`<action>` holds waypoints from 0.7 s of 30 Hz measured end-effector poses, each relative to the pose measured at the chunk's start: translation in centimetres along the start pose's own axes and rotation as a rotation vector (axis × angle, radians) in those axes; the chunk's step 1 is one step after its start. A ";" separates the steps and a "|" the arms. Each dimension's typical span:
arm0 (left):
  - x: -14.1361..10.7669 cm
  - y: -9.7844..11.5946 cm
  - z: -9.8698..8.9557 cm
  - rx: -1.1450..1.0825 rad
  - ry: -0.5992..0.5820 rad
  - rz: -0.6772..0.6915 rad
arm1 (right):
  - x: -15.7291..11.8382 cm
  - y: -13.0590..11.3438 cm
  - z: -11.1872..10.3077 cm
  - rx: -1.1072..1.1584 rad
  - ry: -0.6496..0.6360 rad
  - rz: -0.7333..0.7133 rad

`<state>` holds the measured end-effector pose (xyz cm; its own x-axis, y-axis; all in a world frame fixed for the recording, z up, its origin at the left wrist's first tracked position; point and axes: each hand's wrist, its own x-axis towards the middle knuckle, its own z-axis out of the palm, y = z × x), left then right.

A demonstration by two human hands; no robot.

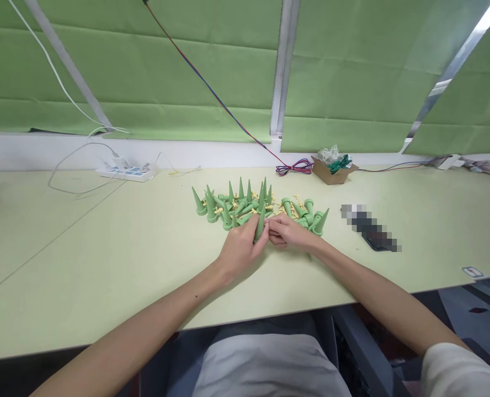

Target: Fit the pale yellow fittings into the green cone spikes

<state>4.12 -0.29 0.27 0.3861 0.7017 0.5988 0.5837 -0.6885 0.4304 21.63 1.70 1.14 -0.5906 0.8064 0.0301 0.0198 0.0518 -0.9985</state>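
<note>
My left hand point(240, 242) is closed around a green plastic spike point(260, 225), which points upward. Against its side, my right hand point(285, 230) is pinched shut, the fingertips meeting those of my left; whatever they grip is too small and covered to make out. Just beyond my left hand, several more green spikes point(211, 207) stand upright or lie in a cluster, with small yellow plastic pieces point(284, 209) scattered among them. Past my right hand lies another pile of green spikes point(320, 223), some with their wide ends up.
A small cardboard box point(334, 173) with clear and green wrapping stands at the back, beside a coiled red-blue cable point(294, 167). A white power strip point(127, 172) with cords sits back left. On the right lies a dark, blurred-out object point(371, 231). The table's front edge runs before my lap.
</note>
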 end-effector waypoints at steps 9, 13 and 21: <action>0.0 -0.1 0.1 -0.024 0.003 -0.027 | 0.0 -0.2 0.2 0.054 0.021 0.045; 0.1 0.0 0.1 -0.097 -0.013 -0.055 | 0.5 0.0 0.5 0.032 0.141 -0.051; 0.1 0.4 0.1 -0.177 -0.060 -0.126 | 0.5 0.4 0.2 -0.145 0.402 -0.318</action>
<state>4.45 -0.48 0.41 0.3629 0.7899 0.4943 0.4974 -0.6128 0.6141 21.14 2.00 0.74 -0.2303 0.8982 0.3745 0.0184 0.3888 -0.9211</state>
